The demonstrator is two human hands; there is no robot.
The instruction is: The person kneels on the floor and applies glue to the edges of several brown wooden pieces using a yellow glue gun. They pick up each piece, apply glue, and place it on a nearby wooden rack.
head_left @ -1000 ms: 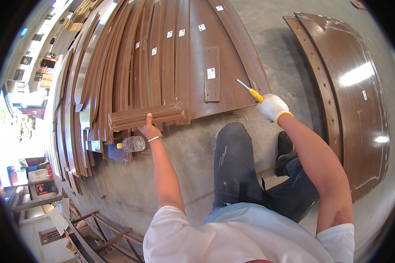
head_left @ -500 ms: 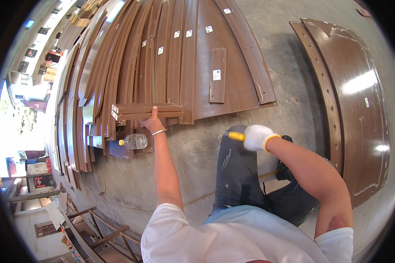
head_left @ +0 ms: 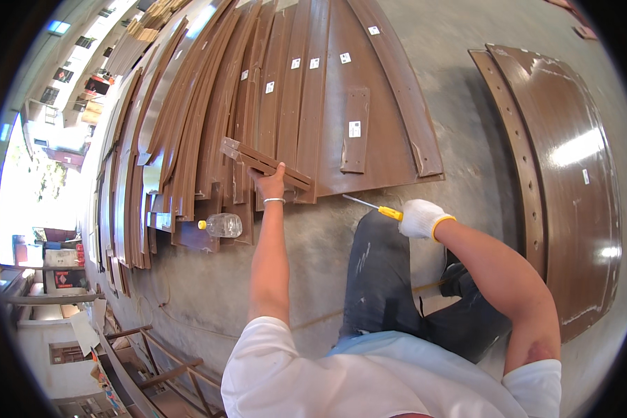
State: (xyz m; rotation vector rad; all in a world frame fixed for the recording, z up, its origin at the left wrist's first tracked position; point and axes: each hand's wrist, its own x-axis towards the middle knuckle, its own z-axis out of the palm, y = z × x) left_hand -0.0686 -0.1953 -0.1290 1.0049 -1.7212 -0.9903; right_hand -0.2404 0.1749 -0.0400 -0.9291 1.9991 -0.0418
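— What's the left hand (head_left: 272, 182) got?

— A short brown wooden strip (head_left: 265, 164), grooved along its length. The grip is closed around its middle, arm stretched out straight. The strip is lifted, tilted down to the right, over the near ends of the long brown boards (head_left: 258, 90) lying on the concrete floor (head_left: 460, 83).

— And the right hand (head_left: 423, 217)?

— It wears a white glove with a yellow cuff, and its grip is closed on a yellow-handled screwdriver (head_left: 376, 207). The metal shaft points left and slightly up, towards the strip, but the tip stays apart from it. The hand hovers just above the person's dark trouser knee (head_left: 386, 279).

— What lies around the strip?

— The boards fan out side by side, most with a small white label near the end. To the right of them lies a wide brown panel (head_left: 376, 139) with a smaller flat piece (head_left: 355, 129) on top and a narrow strip (head_left: 404, 83) along its right edge. Just below the left hand, a clear plastic bottle (head_left: 221, 225) with a yellow cap lies on its side at the board ends.

— Anything further out?

— Well apart to the right, a large glossy brown panel (head_left: 571, 174) rests on the floor, with a row of holes along its left rail. At the lower left a wooden frame (head_left: 160, 355) shows.
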